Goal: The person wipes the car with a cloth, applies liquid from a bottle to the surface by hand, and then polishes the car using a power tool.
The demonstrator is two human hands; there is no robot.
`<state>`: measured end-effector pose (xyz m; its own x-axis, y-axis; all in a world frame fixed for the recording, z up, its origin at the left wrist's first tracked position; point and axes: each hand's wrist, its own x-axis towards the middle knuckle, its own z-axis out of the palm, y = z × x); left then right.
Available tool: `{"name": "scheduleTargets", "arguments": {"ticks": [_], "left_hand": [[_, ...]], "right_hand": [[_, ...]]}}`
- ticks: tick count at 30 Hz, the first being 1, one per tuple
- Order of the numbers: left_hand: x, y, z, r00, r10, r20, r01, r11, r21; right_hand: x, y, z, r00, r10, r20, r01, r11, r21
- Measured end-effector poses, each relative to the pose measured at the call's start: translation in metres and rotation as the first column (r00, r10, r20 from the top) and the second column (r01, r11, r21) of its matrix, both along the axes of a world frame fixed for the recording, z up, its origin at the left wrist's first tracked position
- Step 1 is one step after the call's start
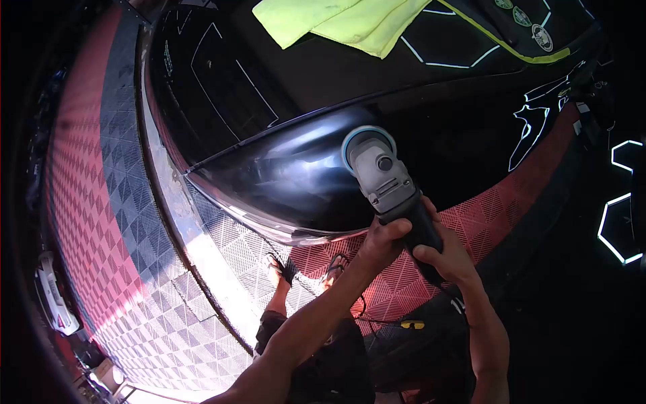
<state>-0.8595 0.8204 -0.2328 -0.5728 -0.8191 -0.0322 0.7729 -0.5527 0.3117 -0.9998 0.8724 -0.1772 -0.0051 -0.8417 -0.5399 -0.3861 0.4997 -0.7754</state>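
Apparently, work on a glossy black car panel (289, 168) is under way: a handheld polisher (385, 174) sits over the panel's curved edge, its round, blue-rimmed pad (349, 143) seemingly against the paint. Pale light streaks the surface left of the pad, but how much is finished and how much is left cannot be told. Both hands are closed around the tool, neither spread wide. The left hand (381, 244) grips where the grey head meets the dark handle; the right hand (453, 257) wraps the handle farther back, thumb across it. Beyond, a yellow-green cloth (336, 19) lies on the dark bodywork.
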Motion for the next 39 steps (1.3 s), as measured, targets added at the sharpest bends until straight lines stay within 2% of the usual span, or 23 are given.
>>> {"name": "scheduleTargets", "arguments": {"ticks": [1, 2, 3, 5, 7, 9, 11, 12, 14, 16, 18, 19, 21, 22, 25, 27, 28, 30, 34, 36, 39], "left_hand": [[-0.004, -0.001, 0.003, 0.999, 0.039, 0.006, -0.039, 0.999, 0.013], [-0.009, -0.004, -0.004, 1.000, 0.012, -0.008, -0.012, 0.999, -0.044], [-0.012, -0.006, -0.006, 1.000, 0.029, -0.006, -0.029, 0.999, -0.041], [-0.015, -0.009, -0.008, 0.998, -0.048, -0.028, 0.046, 0.998, -0.044], [-0.005, -0.010, -0.008, 1.000, -0.015, -0.016, 0.015, 1.000, -0.026], [0.012, -0.008, -0.012, 0.994, 0.101, -0.047, -0.101, 0.995, 0.002], [0.026, -0.006, -0.017, 0.980, 0.196, -0.036, -0.195, 0.981, 0.017], [0.030, -0.008, -0.018, 0.978, 0.203, -0.055, -0.203, 0.979, 0.011], [0.030, -0.009, -0.016, 0.971, 0.221, -0.085, -0.221, 0.975, 0.012], [0.020, -0.010, -0.013, 0.982, 0.163, -0.095, -0.161, 0.987, 0.026], [0.006, -0.011, -0.010, 0.986, 0.095, -0.135, -0.096, 0.995, 0.003], [-0.001, -0.011, -0.010, 0.988, 0.067, -0.139, -0.068, 0.998, -0.006], [-0.011, -0.007, -0.005, 0.993, 0.066, -0.098, -0.067, 0.998, 0.003], [-0.013, -0.008, -0.002, 0.998, 0.040, -0.049, -0.040, 0.999, 0.005], [-0.013, -0.017, 0.005, 0.999, 0.046, -0.020, -0.047, 0.998, -0.049], [-0.008, -0.025, 0.017, 0.995, 0.096, -0.007, -0.096, 0.995, -0.036], [-0.002, -0.029, 0.022, 0.989, 0.149, 0.013, -0.148, 0.989, -0.027], [0.008, -0.034, 0.026, 0.990, 0.141, 0.001, -0.141, 0.990, -0.019], [0.034, -0.028, 0.016, 0.984, 0.163, -0.068, -0.161, 0.986, 0.042], [0.051, -0.022, 0.011, 0.971, 0.223, -0.082, -0.217, 0.974, 0.072], [0.080, -0.019, -0.002, 0.946, 0.308, -0.101, -0.299, 0.950, 0.095]], "right_hand": [[-0.004, -0.002, 0.000, 1.000, 0.027, -0.015, -0.027, 1.000, 0.012], [-0.011, -0.001, -0.003, 0.999, 0.042, -0.013, -0.042, 0.999, 0.013], [-0.017, 0.001, -0.005, 0.999, -0.003, 0.052, 0.002, 1.000, 0.016], [-0.021, -0.004, -0.007, 0.993, -0.030, 0.117, 0.028, 0.999, 0.026], [-0.010, -0.018, 0.005, 0.999, 0.042, 0.029, -0.042, 0.999, -0.014], [0.007, -0.031, 0.007, 0.996, 0.091, -0.007, -0.091, 0.996, 0.011], [0.024, -0.042, 0.009, 0.952, 0.284, -0.117, -0.287, 0.958, -0.005], [0.028, -0.048, 0.014, 0.943, 0.316, -0.106, -0.312, 0.948, 0.056], [0.025, -0.047, 0.014, 0.937, 0.320, -0.140, -0.316, 0.947, 0.048], [0.017, -0.049, 0.017, 0.924, 0.337, -0.179, -0.338, 0.941, 0.028], [0.002, -0.042, 0.019, 0.962, 0.232, -0.141, -0.237, 0.971, -0.021], [-0.008, -0.038, 0.018, 0.956, 0.255, -0.145, -0.260, 0.966, -0.015], [-0.028, -0.030, 0.016, 0.984, 0.172, -0.049, -0.170, 0.985, 0.035], [-0.032, -0.028, 0.013, 0.982, 0.181, -0.060, -0.179, 0.983, 0.035], [-0.035, -0.026, 0.014, 0.992, 0.127, 0.004, -0.127, 0.992, -0.019], [-0.021, -0.031, 0.023, 0.993, 0.008, 0.114, -0.025, 0.989, 0.143], [-0.012, -0.036, 0.027, 0.993, 0.014, 0.121, -0.032, 0.989, 0.145], [0.006, -0.045, 0.034, 0.988, -0.010, 0.152, -0.004, 0.996, 0.093], [0.025, -0.047, 0.030, 0.997, 0.051, 0.064, -0.060, 0.989, 0.138], [0.045, -0.049, 0.023, 0.973, 0.204, -0.105, -0.201, 0.979, 0.042], [0.086, -0.061, 0.023, 0.955, 0.284, -0.089, -0.280, 0.958, 0.056]]}}
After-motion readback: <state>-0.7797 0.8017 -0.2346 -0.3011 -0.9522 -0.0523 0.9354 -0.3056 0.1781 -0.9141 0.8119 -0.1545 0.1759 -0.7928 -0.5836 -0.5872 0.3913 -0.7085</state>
